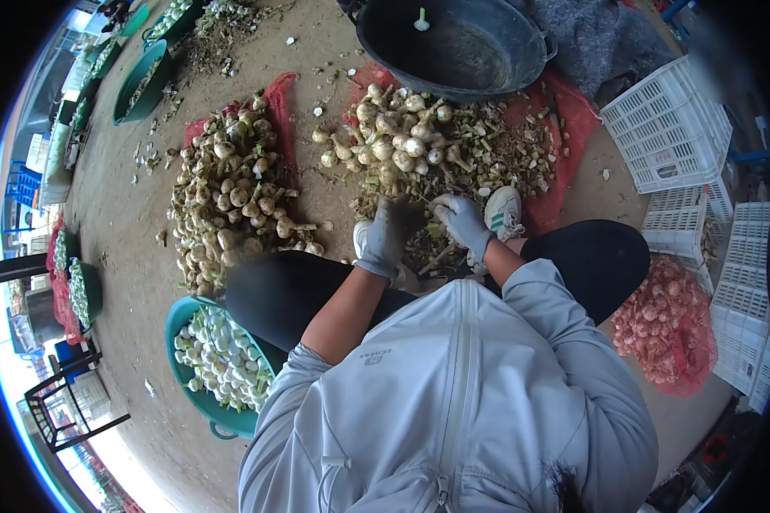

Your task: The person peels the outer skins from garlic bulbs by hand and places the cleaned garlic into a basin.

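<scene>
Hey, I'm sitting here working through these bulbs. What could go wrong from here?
The left leg is close to the green tub of pale bulbs, so a knee shift might knock it. The front heap of bulbs borders loose peelings, so some could get lost among them. Scraps also lie near the right shoe, which might slip on standing.

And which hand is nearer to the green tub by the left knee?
Left. The left hand is forward and to the right of the green tub; the right hand is farther right.
</scene>
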Motion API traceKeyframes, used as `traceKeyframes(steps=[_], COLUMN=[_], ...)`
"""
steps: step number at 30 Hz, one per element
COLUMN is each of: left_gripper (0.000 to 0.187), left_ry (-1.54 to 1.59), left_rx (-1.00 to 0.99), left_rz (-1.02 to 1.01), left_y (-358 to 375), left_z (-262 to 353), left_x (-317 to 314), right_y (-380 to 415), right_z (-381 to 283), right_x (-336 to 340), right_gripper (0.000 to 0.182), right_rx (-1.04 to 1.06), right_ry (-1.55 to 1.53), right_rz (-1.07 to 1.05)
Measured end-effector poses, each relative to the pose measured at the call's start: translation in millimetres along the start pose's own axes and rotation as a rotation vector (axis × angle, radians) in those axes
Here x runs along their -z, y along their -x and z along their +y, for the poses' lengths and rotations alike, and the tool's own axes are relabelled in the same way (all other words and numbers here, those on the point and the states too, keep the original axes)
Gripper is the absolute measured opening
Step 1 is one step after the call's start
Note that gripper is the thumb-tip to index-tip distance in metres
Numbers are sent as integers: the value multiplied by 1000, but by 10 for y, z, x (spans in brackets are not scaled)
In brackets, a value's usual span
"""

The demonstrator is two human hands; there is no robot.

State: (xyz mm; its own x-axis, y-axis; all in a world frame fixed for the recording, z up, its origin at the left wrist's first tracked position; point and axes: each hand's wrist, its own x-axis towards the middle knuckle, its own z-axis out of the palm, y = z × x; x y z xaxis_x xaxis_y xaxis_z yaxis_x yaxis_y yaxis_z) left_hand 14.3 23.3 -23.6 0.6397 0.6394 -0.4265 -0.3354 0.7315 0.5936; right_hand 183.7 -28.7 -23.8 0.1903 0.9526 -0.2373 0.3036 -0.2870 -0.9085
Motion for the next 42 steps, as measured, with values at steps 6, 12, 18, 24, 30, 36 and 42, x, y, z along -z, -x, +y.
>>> traceKeyframes(steps=[6,12,18,24,30,36,42], left_gripper=[45,34,21,21,20,20,28], left_ry=[-110,-94,-155,-127,-230,-476,-852], left_rx=[30,-35,-44,79,346,518,291], left_rz=[210,278,364,370,396,302,78], left_y=[-67,-191,-229,-177,-438,-689,-842], left_z=[-9,-125,-211,-258,-688,-1054,-1252], left_x=[93,318,366,139,457,685,852], right_y=[-345,-279,-249,-255,-323,-365,-413], right_z=[747,1214,977,853,972,1042,1339], right_x=[289,97,-69,-91,-154,-196,-262], right_gripper=[20,20,21,20,20,21,25], right_rx=[-228,-359,-463,-494,-490,-499,-422], right_ry=[79,710,798,891,858,856,810], right_rz=[117,-149,-265,-297,-306,-328,-363])
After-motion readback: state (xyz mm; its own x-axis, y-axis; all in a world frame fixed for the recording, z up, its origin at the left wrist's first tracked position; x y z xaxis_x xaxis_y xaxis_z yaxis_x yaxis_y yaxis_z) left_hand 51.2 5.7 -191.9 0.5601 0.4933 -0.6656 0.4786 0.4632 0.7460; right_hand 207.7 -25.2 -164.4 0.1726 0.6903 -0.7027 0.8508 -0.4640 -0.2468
